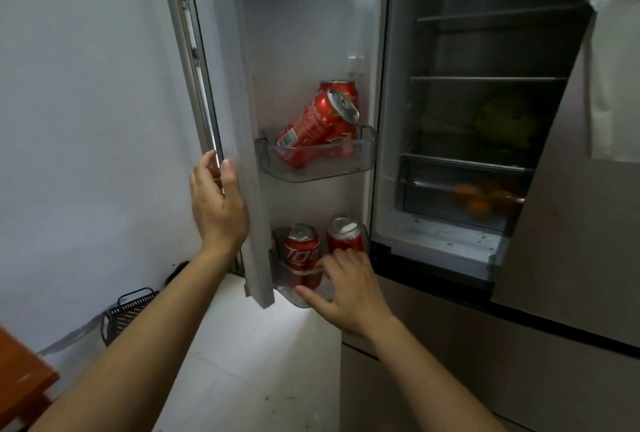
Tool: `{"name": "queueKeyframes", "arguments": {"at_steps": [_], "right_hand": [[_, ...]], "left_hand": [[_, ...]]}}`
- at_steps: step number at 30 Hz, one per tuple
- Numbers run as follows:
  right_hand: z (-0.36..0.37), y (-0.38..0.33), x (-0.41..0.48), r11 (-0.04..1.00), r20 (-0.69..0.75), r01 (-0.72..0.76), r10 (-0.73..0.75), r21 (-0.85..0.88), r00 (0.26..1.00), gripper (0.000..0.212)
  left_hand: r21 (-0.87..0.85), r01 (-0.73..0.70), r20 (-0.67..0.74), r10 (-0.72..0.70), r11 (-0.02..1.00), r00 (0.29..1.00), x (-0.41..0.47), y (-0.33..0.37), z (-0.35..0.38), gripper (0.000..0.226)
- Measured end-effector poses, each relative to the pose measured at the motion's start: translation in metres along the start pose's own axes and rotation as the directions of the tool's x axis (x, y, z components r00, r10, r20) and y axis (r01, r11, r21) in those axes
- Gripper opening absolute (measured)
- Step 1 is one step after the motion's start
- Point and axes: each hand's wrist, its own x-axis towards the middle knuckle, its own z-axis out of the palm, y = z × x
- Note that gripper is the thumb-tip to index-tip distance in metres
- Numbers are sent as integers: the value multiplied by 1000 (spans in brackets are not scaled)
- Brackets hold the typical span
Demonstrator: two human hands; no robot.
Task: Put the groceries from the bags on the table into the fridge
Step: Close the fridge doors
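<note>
left hand (218,204) fingers grip door (247,102) edge | right hand (348,288) at lower bin (289,288), fingers curled by can (344,236), hold unclear

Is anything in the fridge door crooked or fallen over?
Yes. In the upper door bin, one red can is tipped, leaning slantwise on the upright can behind it. The two lower cans stand straight.

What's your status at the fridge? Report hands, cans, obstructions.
Left hand grips door edge. Right hand at lower door bin, grip unclear. Two cans upright there; tilted can leans in upper bin. Nothing blocks the bins.
</note>
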Motion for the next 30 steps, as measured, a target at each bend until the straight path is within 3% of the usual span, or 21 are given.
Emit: {"name": "queueKeyframes", "arguments": {"at_steps": [5,9,13,16,21,24,27,30], "right_hand": [[-21,32,-23,1000,-52,-9,8,-17,999,60],[-48,61,-41,993,-9,-106,106,50,994,66],[-68,81,-65,966,-56,-216,225,143,973,72],[-73,98,-85,898,-86,-371,400,236,913,70],[-87,115,-98,783,-155,-495,580,376,800,47],[-98,121,-106,727,-231,-546,666,417,710,43],[-109,126,-114,741,-230,-558,657,375,718,50],[-115,128,-118,789,-236,-552,610,269,757,49]], "left_hand": [[-49,-1,-24,0,999,1000,5,10,2,61],[-188,65,92,-49,980,995,-7,31,22,73],[-206,-43,5,45,978,999,-51,63,39,57],[-276,-143,45,161,950,986,-79,83,50,38],[-233,-324,168,366,917,915,-106,93,82,63],[-310,-327,213,400,893,891,-118,105,102,86],[-331,-230,290,331,915,898,-125,119,122,108],[-267,-264,420,358,927,834,-128,123,146,94]]}}
